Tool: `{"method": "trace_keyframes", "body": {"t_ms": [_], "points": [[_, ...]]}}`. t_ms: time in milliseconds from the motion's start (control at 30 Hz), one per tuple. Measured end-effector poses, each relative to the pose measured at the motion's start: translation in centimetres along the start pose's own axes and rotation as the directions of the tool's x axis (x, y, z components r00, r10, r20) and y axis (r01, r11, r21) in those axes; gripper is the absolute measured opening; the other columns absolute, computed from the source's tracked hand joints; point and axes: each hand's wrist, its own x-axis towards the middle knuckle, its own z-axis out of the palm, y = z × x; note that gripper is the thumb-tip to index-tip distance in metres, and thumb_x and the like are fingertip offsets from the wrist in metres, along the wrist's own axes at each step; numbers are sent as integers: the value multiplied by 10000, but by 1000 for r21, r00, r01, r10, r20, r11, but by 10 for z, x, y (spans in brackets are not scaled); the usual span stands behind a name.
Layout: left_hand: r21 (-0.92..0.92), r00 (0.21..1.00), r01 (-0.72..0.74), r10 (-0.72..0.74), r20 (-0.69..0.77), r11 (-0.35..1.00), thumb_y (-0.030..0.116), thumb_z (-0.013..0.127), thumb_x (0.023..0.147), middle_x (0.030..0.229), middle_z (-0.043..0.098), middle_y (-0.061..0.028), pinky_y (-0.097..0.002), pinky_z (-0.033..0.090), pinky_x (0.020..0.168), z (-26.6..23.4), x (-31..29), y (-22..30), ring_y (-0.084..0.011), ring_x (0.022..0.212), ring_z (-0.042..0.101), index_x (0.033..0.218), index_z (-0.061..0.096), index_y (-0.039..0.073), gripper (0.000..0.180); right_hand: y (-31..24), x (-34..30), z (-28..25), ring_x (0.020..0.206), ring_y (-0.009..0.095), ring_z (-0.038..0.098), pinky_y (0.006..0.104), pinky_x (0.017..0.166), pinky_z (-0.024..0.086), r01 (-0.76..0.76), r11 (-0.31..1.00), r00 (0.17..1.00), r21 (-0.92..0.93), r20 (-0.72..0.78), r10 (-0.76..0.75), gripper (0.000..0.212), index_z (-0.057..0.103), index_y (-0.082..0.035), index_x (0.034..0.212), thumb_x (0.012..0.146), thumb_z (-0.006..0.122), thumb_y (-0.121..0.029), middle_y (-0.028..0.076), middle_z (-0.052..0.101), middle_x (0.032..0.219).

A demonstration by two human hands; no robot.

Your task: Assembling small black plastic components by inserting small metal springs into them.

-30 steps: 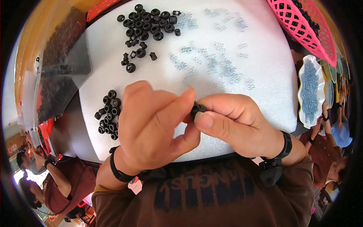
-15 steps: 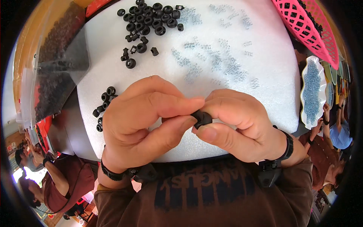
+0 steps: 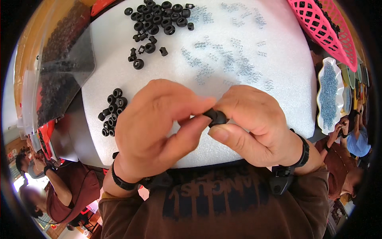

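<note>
Head view: left hand [image 3: 159,127] and right hand [image 3: 254,123] pinch a black part [image 3: 218,118]; white dish [image 3: 339,87] holds bluish pieces [image 3: 328,97].

Desk [image 3: 72,137]: grey, left of our fingers [image 3: 221,134].
White sheet [image 3: 283,59]: on the desk, under our fingers.
Black parts [image 3: 157,19]: we see them beyond our fingers, leftward.
Black rings [image 3: 113,108]: left of our fingers.
Clear pieces [image 3: 229,61]: beyond our fingers.

Small-parts workshop — wht foam worktop [image 3: 286,51], piled blk parts [image 3: 157,19], co-workers [image 3: 77,191] L & R
</note>
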Motion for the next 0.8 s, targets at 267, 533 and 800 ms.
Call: {"method": "trace_keyframes", "body": {"t_ms": [267, 533, 800], "points": [[-104, 988, 146, -141, 58, 984, 27, 639, 699, 810, 569, -107, -260, 408, 625, -3, 0, 1, -180, 742, 539, 927, 647, -33, 236, 2, 0, 1, 582, 258, 478, 338, 535, 372, 18, 1000, 998, -23, -54, -19, 171, 568, 23, 851, 809, 621, -135, 95, 518, 680], [-20, 999, 27, -26, 47, 999, -14, 637, 676, 815, 575, -118, -274, 414, 621, -5, 1, 1, -210, 725, 529, 940, 646, -37, 265, 1, 0, 1, 579, 256, 470, 340, 535, 367, 12, 1000, 999, 0, -34, -12, 169, 565, 19, 832, 814, 612, -142, 92, 500, 664], [147, 991, -86, 70, 111, 985, -45, 642, 657, 816, 573, -119, -282, 412, 594, -3, -3, 0, -223, 694, 520, 959, 641, -42, 302, 5, -2, 6, 590, 264, 481, 347, 545, 376, 52, 986, 996, -157, -62, -62, 157, 570, 16, 835, 805, 611, -132, 95, 516, 680]]}}
